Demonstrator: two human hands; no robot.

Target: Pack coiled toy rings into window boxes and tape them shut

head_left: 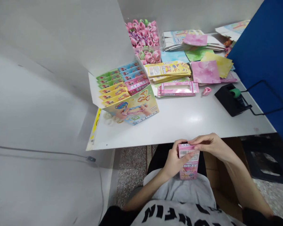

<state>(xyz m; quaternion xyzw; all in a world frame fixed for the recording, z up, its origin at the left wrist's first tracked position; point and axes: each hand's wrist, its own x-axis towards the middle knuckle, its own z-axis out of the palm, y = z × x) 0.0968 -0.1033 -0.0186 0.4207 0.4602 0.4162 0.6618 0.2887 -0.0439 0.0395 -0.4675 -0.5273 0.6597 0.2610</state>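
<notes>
A small pink box (188, 171) with a barcode on its side stands upright over my lap, just off the table's front edge. My left hand (176, 160) wraps round its left side, thumb across the front. At the box's top right edge is my right hand (209, 146), its fingers pinched on the top flap. Beyond my hands, on the table, an open display carton (134, 106) holds rows of green, blue, yellow and pink boxes. A flat pink window box (178, 88) lies on top of other flattened boxes, beside a loose pink coil (206, 91).
A black tape dispenser (232, 99) with green tape sits at the table's right. Behind are a clear bin (145, 36) of coloured coils, yellow flattened boxes (167, 69) and coloured paper squares (205, 72). A blue panel (266, 59) bounds the right; a cable (49, 151) hangs at left.
</notes>
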